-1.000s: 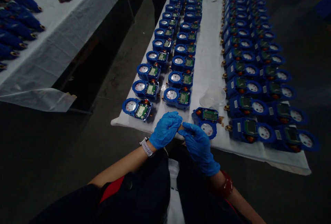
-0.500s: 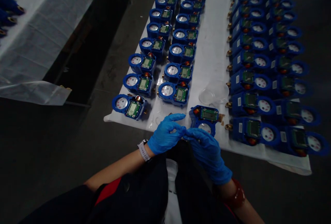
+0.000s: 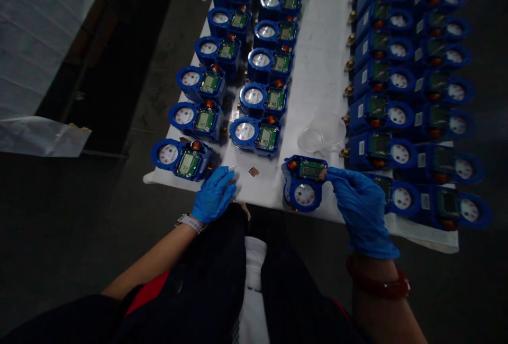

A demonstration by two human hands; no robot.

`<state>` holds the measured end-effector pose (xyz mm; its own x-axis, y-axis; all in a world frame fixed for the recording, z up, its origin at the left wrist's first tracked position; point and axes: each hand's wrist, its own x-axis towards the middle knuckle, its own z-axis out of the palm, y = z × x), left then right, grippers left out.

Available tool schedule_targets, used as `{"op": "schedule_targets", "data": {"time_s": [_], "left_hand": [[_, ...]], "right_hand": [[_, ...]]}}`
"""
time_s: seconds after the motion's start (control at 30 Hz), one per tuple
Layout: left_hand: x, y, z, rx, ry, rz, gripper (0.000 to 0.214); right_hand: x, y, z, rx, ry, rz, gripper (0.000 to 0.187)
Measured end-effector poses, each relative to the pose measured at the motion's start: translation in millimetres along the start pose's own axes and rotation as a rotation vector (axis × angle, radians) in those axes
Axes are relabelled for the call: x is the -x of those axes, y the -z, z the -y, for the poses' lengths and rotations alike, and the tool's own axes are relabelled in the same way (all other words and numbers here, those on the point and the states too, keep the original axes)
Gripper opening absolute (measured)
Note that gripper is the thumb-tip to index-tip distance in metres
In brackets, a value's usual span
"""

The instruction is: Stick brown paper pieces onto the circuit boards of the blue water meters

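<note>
Both my hands wear blue gloves. My left hand (image 3: 214,195) lies on the white table cover (image 3: 317,69) at its near edge, fingers stretched forward and holding nothing, just right of a blue water meter (image 3: 181,157). A small brown scrap (image 3: 253,171) rests a little to its right. My right hand (image 3: 359,204) is pinched, its fingertips at the right edge of the green circuit board on the open blue meter (image 3: 304,182) that stands alone at the near edge. What the pinch holds is too small to make out.
Two rows of open blue meters (image 3: 257,95) run up the left of the table, two more (image 3: 400,79) up the right. A clear plastic cup (image 3: 322,132) lies between them. Another covered table (image 3: 35,42) stands at far left across a dark aisle.
My hands, joined in front of me a second ago, have parted: the left dropped to the table edge, the right reached to the lone meter's board. The view has shifted down and left.
</note>
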<state>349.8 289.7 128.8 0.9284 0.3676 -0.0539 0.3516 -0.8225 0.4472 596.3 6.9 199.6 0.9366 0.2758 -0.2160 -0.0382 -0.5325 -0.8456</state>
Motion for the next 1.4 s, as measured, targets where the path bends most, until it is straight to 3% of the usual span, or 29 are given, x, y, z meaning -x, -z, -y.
{"op": "schedule_targets", "data": {"time_s": [0.17, 0.5, 1.07, 1.4], "left_hand": [[19.0, -9.6, 16.2, -0.139, 0.057, 0.112, 0.059], [21.1, -16.3, 18.0, -0.249, 0.032, 0.169, 0.058], [19.6, -15.1, 16.7, -0.225, 0.024, 0.17, 0.054], [21.9, -18.6, 22.6, -0.322, -0.097, 0.078, 0.052]], "right_hand": [[-10.4, -12.2, -7.7, 0.079, -0.024, 0.025, 0.043], [-18.7, -18.7, -15.4, 0.236, 0.073, 0.109, 0.038], [-14.2, -24.2, -9.8, 0.353, 0.16, 0.099, 0.04], [-15.6, -24.2, -7.9, 0.486, 0.192, 0.095, 0.043]]}}
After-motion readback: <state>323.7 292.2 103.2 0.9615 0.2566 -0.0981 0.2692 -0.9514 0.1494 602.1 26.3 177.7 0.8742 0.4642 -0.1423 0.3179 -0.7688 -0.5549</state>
